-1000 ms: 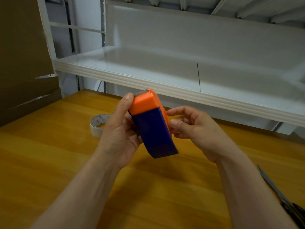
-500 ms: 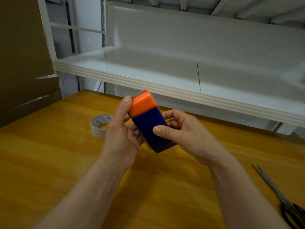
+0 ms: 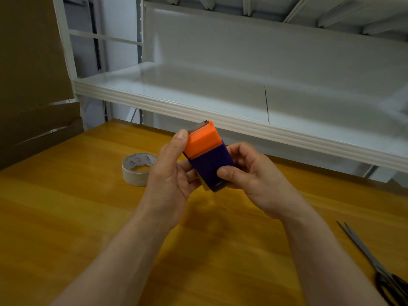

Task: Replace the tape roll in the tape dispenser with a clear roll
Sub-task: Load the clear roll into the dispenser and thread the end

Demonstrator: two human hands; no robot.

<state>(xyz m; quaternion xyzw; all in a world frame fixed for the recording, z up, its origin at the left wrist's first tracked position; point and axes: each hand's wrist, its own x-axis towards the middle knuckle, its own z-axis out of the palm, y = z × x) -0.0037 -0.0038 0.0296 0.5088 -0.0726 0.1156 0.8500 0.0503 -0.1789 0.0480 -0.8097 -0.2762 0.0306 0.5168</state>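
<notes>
I hold a tape dispenser [image 3: 206, 154] above the wooden table [image 3: 66, 217]; its top is orange with a metal blade edge, its body dark blue. My left hand [image 3: 171, 182] grips its left side, thumb up along the orange part. My right hand [image 3: 249, 173] grips the blue lower body, thumb across the front. A sliver of yellowish tape shows at the dispenser's bottom edge. A whitish tape roll [image 3: 138, 168] with printed core lies flat on the table just left of my left hand.
Scissors [image 3: 379, 268] lie at the table's right edge. A white metal shelf [image 3: 242, 127] overhangs the back of the table. Brown cardboard [image 3: 31, 85] stands at the far left.
My right hand has moved from beside the dispenser onto its blue body and now grips it. The dispenser has turned slightly and sunk a little.
</notes>
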